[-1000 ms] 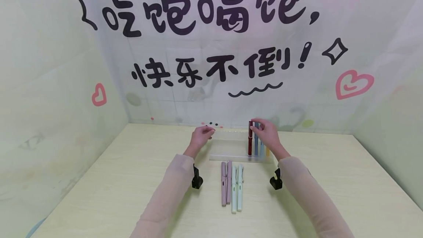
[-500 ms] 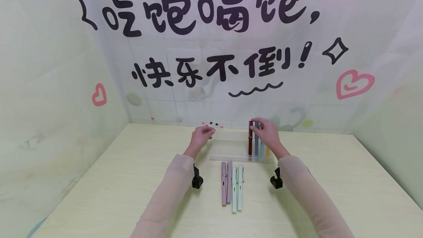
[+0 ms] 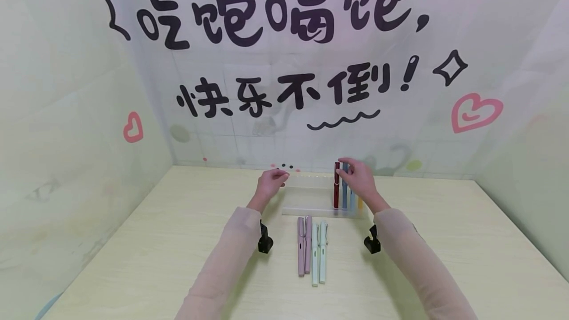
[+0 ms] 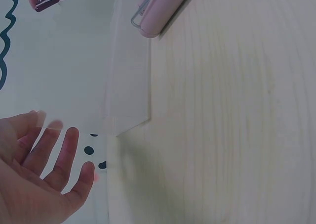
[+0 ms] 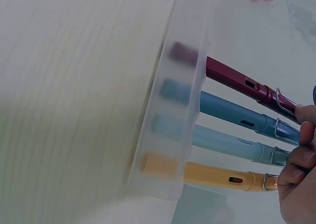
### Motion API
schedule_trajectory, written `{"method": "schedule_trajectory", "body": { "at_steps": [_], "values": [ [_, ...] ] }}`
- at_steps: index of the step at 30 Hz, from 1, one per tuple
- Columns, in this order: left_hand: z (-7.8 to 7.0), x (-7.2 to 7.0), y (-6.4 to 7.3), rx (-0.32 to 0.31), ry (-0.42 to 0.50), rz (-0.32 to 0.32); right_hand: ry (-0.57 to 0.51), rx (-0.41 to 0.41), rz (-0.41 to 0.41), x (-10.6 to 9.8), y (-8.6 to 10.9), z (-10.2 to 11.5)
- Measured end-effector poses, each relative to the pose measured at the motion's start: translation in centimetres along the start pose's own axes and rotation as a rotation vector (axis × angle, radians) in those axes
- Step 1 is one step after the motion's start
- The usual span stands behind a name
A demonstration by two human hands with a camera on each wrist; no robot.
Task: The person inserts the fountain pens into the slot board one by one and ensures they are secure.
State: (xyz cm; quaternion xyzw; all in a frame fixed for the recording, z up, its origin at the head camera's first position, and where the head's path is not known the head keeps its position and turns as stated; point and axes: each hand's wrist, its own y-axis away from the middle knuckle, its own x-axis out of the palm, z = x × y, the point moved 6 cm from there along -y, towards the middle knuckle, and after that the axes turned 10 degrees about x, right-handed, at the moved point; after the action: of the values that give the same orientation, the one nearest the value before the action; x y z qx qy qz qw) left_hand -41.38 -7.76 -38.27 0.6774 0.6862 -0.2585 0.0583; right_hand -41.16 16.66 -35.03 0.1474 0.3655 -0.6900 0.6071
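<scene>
I read the right hand (image 3: 359,180) as pinching the dark red pen (image 3: 336,192) near its clip, thumb and forefinger closed with no visible gap; the remaining fingers are curled. The dark red pen stands upright in the clear holder (image 3: 306,212), its lower end behind the translucent front ledge. Next to it, in order, I identify the blue pen (image 5: 222,106), the pale blue-green pen (image 5: 227,144) and the yellow pen (image 5: 212,175).

I read the left hand (image 3: 271,184) as pinching the opposite edge of the clear holder, lower fingers spread. In front, two purple pens (image 3: 301,256) and two pale green pens (image 3: 315,260) lie side by side on the tabletop (image 3: 142,260).
</scene>
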Motion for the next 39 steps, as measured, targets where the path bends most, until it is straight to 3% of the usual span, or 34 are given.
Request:
{"method": "schedule_trajectory", "body": {
  "at_steps": [16,27,34,39],
  "values": [
    [0.1,0.0,-0.1,0.0,-0.006,-0.002,-0.144,-0.085,0.003,-0.7,2.3,0.4],
    [0.2,0.0,-0.1,-0.006,0.007,-0.002,-0.172,-0.034,0.079,0.4,4.5,-0.5],
    [0.3,0.1,-0.1,-0.012,0.009,0.003,-0.179,-0.017,0.188,1.4,5.9,-0.7],
    [0.4,0.1,-0.1,-0.008,0.012,-0.001,-0.175,-0.007,0.311,2.6,7.0,-0.7]
  ]
}}
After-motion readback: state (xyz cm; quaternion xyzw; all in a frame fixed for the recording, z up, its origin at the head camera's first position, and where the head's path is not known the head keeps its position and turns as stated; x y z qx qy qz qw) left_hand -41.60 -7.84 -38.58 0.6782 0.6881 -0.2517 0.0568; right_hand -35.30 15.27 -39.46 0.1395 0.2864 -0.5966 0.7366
